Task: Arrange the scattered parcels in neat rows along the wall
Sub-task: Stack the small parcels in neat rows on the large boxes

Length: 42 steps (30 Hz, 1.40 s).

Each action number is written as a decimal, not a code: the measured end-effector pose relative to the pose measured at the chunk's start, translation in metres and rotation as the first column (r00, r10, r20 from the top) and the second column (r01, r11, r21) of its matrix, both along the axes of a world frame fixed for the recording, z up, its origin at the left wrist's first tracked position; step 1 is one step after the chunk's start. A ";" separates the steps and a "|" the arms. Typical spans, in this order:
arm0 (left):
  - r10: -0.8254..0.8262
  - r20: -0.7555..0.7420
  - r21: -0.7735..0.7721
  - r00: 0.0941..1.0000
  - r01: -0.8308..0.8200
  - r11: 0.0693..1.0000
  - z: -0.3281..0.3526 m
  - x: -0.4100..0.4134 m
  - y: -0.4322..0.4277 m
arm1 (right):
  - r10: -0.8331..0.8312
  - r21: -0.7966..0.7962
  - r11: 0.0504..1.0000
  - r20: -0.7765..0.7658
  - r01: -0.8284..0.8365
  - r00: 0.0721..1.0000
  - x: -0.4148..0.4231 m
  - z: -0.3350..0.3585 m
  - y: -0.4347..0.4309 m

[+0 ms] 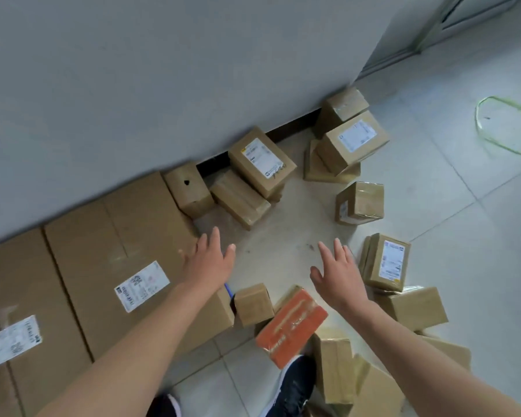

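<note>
Two spread hands [208, 261] [340, 275], one orange parcel [292, 328], two large flat cartons [24, 278] [117, 233]

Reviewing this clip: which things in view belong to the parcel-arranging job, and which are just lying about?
Job: large flat cartons by the wall; small brown parcels scattered on the floor; orange parcel; left hand and right hand, both open.
Lying about: green strap loop, off to the right.

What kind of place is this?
Probably an indoor parcel-holding corner, perhaps a mailroom or delivery hallway; I cannot tell which. Clues: small brown cardboard parcels with white shipping labels scattered on the pale tiled floor, and large flat brown cardboard cartons lying along the plain grey wall.
</note>
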<state>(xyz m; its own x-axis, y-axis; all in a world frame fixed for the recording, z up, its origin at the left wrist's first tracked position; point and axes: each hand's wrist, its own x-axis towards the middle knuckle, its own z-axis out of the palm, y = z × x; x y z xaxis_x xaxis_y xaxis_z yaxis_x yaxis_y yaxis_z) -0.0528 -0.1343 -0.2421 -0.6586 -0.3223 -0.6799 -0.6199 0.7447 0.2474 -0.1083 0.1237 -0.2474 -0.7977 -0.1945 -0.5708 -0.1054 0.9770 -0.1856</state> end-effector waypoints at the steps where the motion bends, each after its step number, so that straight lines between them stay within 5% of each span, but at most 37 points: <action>1: 0.021 -0.004 0.000 1.000 -0.021 1.000 0.000 -0.011 0.009 | -0.001 0.000 1.000 0.004 0.001 1.000 -0.013 0.000 0.006; 10: 0.259 0.062 -0.044 0.964 -0.257 0.966 -0.066 -0.116 0.020 | 0.088 -0.079 0.993 -0.059 -0.092 0.994 -0.115 -0.055 -0.037; 18: 0.699 0.036 0.170 0.714 -0.694 0.700 -0.209 -0.206 -0.002 | 0.205 -0.026 0.976 -0.224 -0.216 0.953 -0.229 -0.192 -0.138; 23: 0.748 0.102 0.036 0.656 -0.754 0.656 -0.265 -0.232 0.004 | 0.242 0.050 0.969 -0.379 -0.241 0.893 -0.231 -0.249 -0.146; 27: 0.745 0.099 0.011 0.659 -0.750 0.662 -0.275 -0.204 0.002 | 0.235 0.056 0.970 -0.463 -0.237 0.855 -0.205 -0.246 -0.135; 36: 0.803 0.071 -0.049 0.591 -0.802 0.595 -0.270 -0.221 0.012 | 0.027 0.031 0.999 -0.261 -0.020 0.965 -0.187 -0.226 -0.109; 42: 0.841 -0.040 0.152 0.539 -0.829 0.538 -0.228 -0.178 0.015 | -0.024 0.099 0.994 -0.251 0.051 0.968 -0.142 -0.177 -0.044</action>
<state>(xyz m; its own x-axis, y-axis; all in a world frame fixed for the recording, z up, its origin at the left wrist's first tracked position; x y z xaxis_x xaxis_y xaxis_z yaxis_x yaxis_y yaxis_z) -0.2310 -0.1191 -0.4702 -0.1893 -0.6946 -0.6940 -0.9145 -0.1328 0.3823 -0.2500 0.0799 -0.4245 -0.9226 -0.1119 -0.3691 -0.0982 0.9936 -0.0556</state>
